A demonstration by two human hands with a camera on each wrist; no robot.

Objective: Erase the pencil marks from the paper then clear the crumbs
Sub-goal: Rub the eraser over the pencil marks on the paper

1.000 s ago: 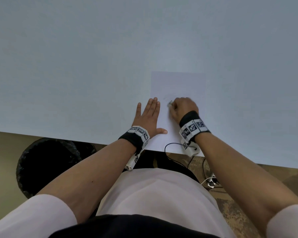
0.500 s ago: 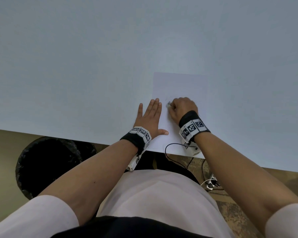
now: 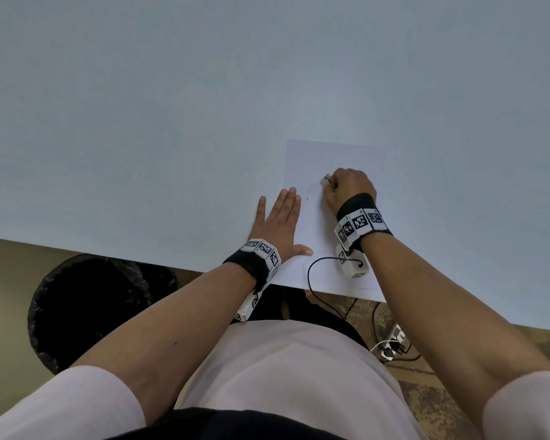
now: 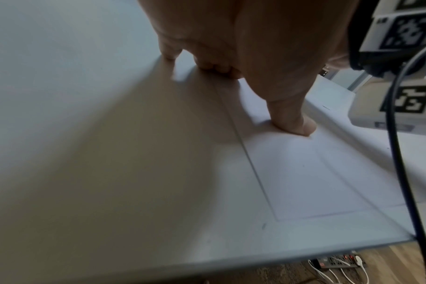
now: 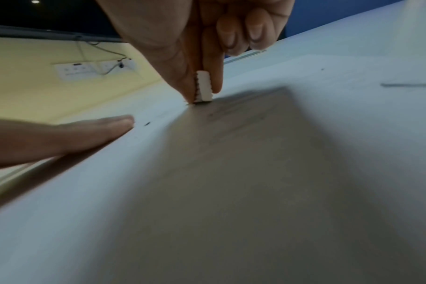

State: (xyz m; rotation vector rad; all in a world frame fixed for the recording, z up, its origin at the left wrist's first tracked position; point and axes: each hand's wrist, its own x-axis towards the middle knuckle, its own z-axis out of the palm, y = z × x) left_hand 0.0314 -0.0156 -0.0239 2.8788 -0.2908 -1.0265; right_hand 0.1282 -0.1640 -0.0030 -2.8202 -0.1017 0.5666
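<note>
A white sheet of paper (image 3: 334, 160) lies on the pale table near its front edge. My right hand (image 3: 350, 185) pinches a small white eraser (image 5: 203, 86) between thumb and forefinger, its lower end pressed on the paper. Faint pencil marks (image 5: 234, 111) show beside the eraser. A dark crumb (image 5: 146, 124) lies on the sheet near my left fingertips. My left hand (image 3: 281, 223) lies flat, fingers straight, over the paper's left edge (image 4: 250, 165), thumb (image 4: 289, 119) pressing the sheet.
The table (image 3: 140, 122) stretches wide and bare to the left and back. A black bin (image 3: 86, 309) stands on the floor below the table's front edge at left. A cable (image 3: 311, 281) hangs from my right wrist. A power strip (image 3: 394, 341) lies on the floor.
My right hand has slid the eraser up and to the right across the paper, away from my left hand. The left hand stays flat in place.
</note>
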